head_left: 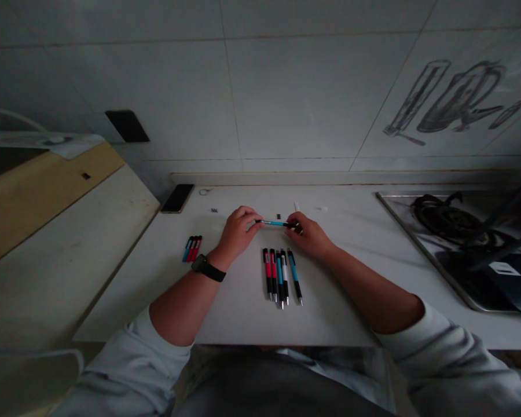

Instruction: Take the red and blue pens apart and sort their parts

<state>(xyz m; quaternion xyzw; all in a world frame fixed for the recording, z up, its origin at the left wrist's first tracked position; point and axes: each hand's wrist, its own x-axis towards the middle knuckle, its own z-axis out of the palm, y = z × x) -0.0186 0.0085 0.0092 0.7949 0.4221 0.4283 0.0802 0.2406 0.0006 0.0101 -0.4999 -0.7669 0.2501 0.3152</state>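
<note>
- Two hands share one blue pen [275,223] over the counter [338,301]: left hand [239,231] pinches its left end, right hand [309,234] its right. Clock directions run from this pen, 12 toward the wall [286,92].
- At 3 o'clock, the stove tray [422,247] has a burner [454,220] in it.
- Fingers cover both pen tips. Small dark bits [214,210] at 9 and a clear stick [297,206] at 2 are hard to make out; a dark object [507,289] blocks part of the tray, itself cut off at the right edge.
- Five pens [282,281] lie at 6; short red and blue pieces [195,248] between 8 and 9, beside the watch [200,263]; phone [177,198] between 9 and 10.
</note>
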